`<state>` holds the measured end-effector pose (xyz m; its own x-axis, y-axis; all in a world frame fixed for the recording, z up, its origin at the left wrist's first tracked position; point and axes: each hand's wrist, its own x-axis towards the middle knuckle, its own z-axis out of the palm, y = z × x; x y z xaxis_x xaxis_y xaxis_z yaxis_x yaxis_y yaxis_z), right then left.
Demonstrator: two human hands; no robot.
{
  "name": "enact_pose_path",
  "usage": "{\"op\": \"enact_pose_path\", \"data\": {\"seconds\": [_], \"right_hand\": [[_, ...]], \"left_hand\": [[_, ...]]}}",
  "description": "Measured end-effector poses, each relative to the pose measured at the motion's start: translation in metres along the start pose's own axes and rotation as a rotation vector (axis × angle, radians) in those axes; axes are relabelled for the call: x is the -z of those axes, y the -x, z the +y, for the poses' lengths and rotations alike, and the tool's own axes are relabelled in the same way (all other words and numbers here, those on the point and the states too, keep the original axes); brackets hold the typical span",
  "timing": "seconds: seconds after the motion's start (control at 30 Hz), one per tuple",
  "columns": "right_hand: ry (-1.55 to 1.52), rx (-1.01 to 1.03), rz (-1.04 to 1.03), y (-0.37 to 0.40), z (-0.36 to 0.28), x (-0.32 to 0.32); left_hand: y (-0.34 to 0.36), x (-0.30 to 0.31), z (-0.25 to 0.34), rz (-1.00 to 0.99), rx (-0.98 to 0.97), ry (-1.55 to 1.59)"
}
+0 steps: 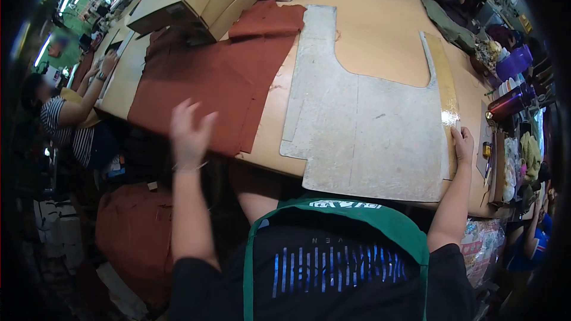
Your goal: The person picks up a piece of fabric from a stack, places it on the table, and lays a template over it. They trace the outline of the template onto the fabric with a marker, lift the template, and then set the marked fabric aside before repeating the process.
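My left hand [190,134] is raised near the front edge of the rust-red fabric [199,86]; its fingers are spread and somewhat blurred, with nothing seen in them. The fabric lies flat on the table, partly hidden under cardboard boxes. To its right lies a large grey pattern board [369,125] with a deep curved cutout at the top. A shiny yellow strip [441,71] runs along the board's right side. My right hand [463,145] has its fingers closed at the outer edge of that strip; the fingertips are partly hidden.
Stacked cardboard boxes [184,0] stand at the back left of the table [380,0]. A purple tumbler [511,102], a purple container [514,62] and small items crowd the right side. Another person [74,113] works at the left. More red fabric [135,232] hangs below.
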<state>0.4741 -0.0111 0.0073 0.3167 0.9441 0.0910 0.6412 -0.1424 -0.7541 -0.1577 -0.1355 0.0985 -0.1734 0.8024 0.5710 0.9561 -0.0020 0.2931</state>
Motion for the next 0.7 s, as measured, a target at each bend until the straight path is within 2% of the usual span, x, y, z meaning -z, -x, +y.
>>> {"op": "enact_pose_path", "data": {"seconds": [0.1,0.2,0.33,0.4,0.53,0.63,0.7], "right_hand": [[-0.018,0.001,0.02,0.004,-0.002,-0.003],[0.02,0.006,0.035,0.006,-0.006,-0.003],[-0.089,-0.005,0.038,0.009,-0.008,-0.005],[-0.021,-0.019,0.028,0.012,-0.014,-0.002],[-0.008,-0.015,0.029,0.011,-0.013,-0.003],[0.01,-0.034,0.031,0.012,-0.019,-0.001],[-0.021,-0.022,0.037,0.012,-0.015,-0.003]], "left_hand": [[-0.035,-0.098,0.021,0.008,0.0,-0.057],[-0.047,-0.133,0.031,-0.157,0.256,-0.212],[-0.048,-0.144,0.019,-0.173,0.201,-0.278],[-0.049,-0.146,0.013,-0.204,0.17,-0.378],[-0.058,-0.138,0.024,-0.247,0.225,-0.288],[-0.057,-0.139,0.033,-0.173,0.252,-0.34],[-0.058,-0.139,0.035,-0.207,0.321,-0.329]]}}
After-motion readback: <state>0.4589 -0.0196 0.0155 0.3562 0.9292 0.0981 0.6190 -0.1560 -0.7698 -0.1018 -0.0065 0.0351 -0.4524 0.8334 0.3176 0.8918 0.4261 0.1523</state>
